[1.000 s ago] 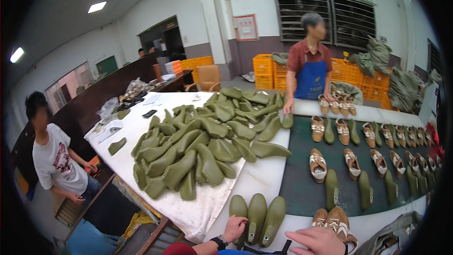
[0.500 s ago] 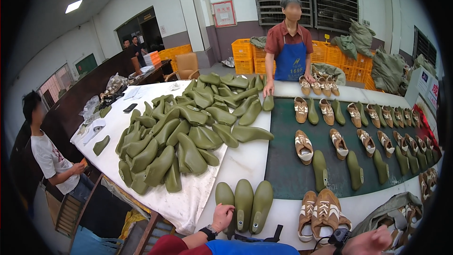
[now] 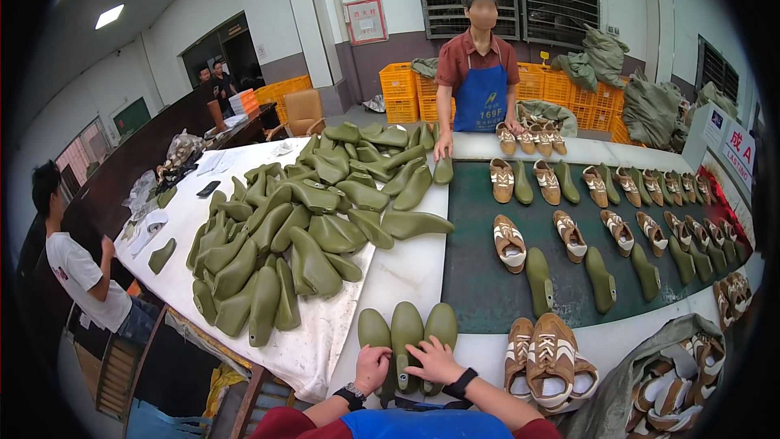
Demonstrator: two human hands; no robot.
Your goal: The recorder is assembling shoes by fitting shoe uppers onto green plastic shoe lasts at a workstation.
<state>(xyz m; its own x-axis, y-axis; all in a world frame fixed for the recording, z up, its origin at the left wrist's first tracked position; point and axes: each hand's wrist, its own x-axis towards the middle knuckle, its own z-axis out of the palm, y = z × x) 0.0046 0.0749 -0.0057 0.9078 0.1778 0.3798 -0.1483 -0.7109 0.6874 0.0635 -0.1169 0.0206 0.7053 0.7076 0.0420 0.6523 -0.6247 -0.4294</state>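
Crowding lower centre, three green lasts (image 3: 407,326) are touched by left hand (image 3: 372,368), fingers curled, grip unclear, and spread-fingered right hand (image 3: 436,362); one could be skewed by uneven pushing.

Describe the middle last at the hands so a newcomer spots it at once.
From the big dark green mat, go to the white tabletop by its near left corner. Three olive-green shoe lasts lie there side by side, under the left hand and right hand. The middle one alone has a last on either side.
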